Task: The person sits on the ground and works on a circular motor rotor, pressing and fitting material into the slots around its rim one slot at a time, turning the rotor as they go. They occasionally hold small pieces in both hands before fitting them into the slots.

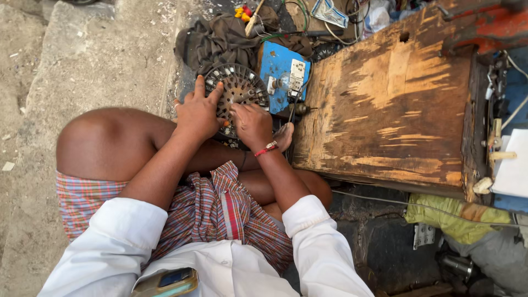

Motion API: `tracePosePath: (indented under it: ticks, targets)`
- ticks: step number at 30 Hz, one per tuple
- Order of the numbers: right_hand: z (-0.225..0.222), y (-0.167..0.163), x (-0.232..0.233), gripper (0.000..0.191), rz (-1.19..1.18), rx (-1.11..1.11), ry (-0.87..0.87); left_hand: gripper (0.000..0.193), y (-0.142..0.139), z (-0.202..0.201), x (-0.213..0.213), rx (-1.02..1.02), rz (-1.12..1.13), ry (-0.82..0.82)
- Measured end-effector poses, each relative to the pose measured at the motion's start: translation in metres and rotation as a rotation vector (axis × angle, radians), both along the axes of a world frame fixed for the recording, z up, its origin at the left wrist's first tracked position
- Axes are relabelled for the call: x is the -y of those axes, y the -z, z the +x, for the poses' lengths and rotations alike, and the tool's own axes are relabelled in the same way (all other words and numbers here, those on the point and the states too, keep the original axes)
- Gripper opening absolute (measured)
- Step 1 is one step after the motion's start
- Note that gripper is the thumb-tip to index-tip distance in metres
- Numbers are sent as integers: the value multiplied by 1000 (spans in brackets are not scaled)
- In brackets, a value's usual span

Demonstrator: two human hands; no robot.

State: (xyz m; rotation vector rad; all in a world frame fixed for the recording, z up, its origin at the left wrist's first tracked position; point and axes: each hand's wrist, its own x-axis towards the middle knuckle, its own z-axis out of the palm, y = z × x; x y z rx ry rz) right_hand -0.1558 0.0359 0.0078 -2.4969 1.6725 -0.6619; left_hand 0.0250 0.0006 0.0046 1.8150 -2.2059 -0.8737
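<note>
A round metal motor core (237, 88) with slotted teeth around its rim lies on the ground just beyond my crossed legs. My left hand (198, 110) rests on its left side, fingers spread over the rim. My right hand (252, 124), with a red band at the wrist, presses on its lower right part with bent fingers. Whether the right hand holds a small tool or wire is hidden.
A blue switch board (281, 69) with a white socket lies right of the core. A worn wooden box (385, 104) stands further right. Dark cloth (217, 38), wires and small tools lie beyond. Bare concrete (93, 55) stretches to the left. A phone (168, 281) sits in my shirt pocket.
</note>
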Motion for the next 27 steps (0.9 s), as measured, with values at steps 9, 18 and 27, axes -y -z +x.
tracePosePath:
  ticks: [9, 18, 27]
  targets:
    - [2, -3, -3, 13, 45, 22, 15, 97, -4, 0, 1, 18, 28, 0]
    - [5, -7, 1, 14, 37, 57, -17, 99, -3, 0, 2, 25, 58, 3]
    - [11, -9, -1, 12, -7, 25, -10, 101, -5, -1, 2, -6, 67, -14]
